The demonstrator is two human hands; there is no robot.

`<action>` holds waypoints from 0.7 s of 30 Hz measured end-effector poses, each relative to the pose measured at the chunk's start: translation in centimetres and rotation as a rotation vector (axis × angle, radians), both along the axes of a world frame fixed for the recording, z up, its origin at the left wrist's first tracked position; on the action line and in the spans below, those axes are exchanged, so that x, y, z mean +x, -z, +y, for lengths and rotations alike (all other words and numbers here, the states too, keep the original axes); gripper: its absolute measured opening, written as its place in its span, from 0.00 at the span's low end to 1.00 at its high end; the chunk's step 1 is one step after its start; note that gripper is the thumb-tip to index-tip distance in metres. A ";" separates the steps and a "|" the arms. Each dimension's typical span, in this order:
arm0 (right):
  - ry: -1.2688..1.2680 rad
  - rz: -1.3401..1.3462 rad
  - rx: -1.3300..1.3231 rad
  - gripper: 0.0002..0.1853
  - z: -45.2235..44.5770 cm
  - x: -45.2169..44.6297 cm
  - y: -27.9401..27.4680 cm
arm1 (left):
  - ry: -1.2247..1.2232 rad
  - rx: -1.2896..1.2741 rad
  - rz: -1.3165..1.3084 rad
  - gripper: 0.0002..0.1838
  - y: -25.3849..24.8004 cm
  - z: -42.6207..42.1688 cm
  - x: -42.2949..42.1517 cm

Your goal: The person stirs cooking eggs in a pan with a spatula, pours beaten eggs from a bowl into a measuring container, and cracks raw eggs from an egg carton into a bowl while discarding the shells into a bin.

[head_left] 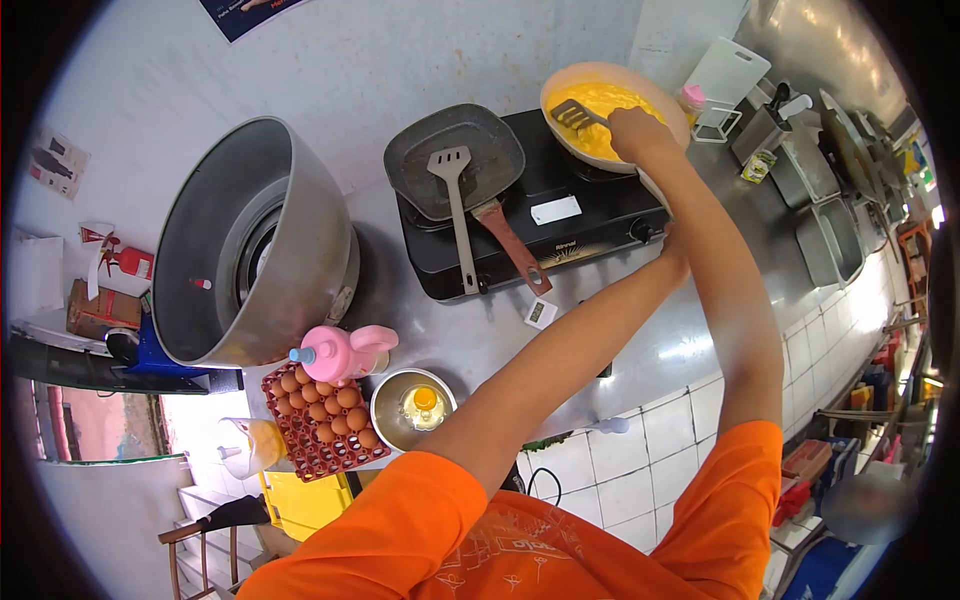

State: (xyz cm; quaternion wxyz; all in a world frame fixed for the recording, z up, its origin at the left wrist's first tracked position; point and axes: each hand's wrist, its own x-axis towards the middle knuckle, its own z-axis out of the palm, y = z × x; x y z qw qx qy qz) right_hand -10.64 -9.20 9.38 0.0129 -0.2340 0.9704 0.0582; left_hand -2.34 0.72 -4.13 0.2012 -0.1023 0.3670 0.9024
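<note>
My right hand is closed round the handle of a grey slotted spatula, whose head rests in yellow egg in a pale round pan. The egg looks partly set, with lumps. This pan sits on the right burner of a black two-burner stove. My left hand is closed on the pan's handle at the stove's front right corner, partly hidden by my right forearm. On the left burner stands a dark square pan with a second slotted spatula lying across it.
A large metal pot stands left of the stove. Nearer me are a pink jug, an egg tray and a steel bowl with a cracked egg. A small timer lies before the stove; metal containers stand right.
</note>
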 end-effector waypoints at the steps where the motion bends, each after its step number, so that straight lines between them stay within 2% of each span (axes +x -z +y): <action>1: 0.054 0.048 -0.008 0.17 -0.5 0.3 -0.1 | 0.020 0.131 0.039 0.33 0.6 -0.1 -0.3; 3: 0.091 0.065 -0.045 0.17 -1.6 0.1 0.1 | 0.064 0.243 0.078 0.30 1.5 -0.2 -0.5; 11: 0.148 0.086 -0.119 0.17 1.2 -3.5 3.2 | 0.104 0.312 0.121 0.21 2.4 -0.6 -1.2; 13: 0.016 0.044 -0.059 0.14 2.5 -4.9 3.9 | 0.043 0.190 0.087 0.19 2.2 -0.5 -1.3; 15: -0.047 0.069 -0.019 0.13 4.1 -5.2 3.5 | -0.059 -0.179 -0.029 0.32 0.9 -0.7 -1.5; 17: -0.103 0.098 0.025 0.12 4.8 -3.7 1.6 | 0.142 -0.515 0.049 0.27 -2.0 -2.1 0.2; 19: 0.035 0.057 -0.025 0.12 5.0 0.6 -3.1 | 0.103 -0.515 0.025 0.27 -1.6 -1.8 0.1; 21: 0.046 0.050 -0.031 0.12 6.7 2.4 -5.6 | 0.058 -0.513 0.000 0.26 -2.0 -1.7 0.5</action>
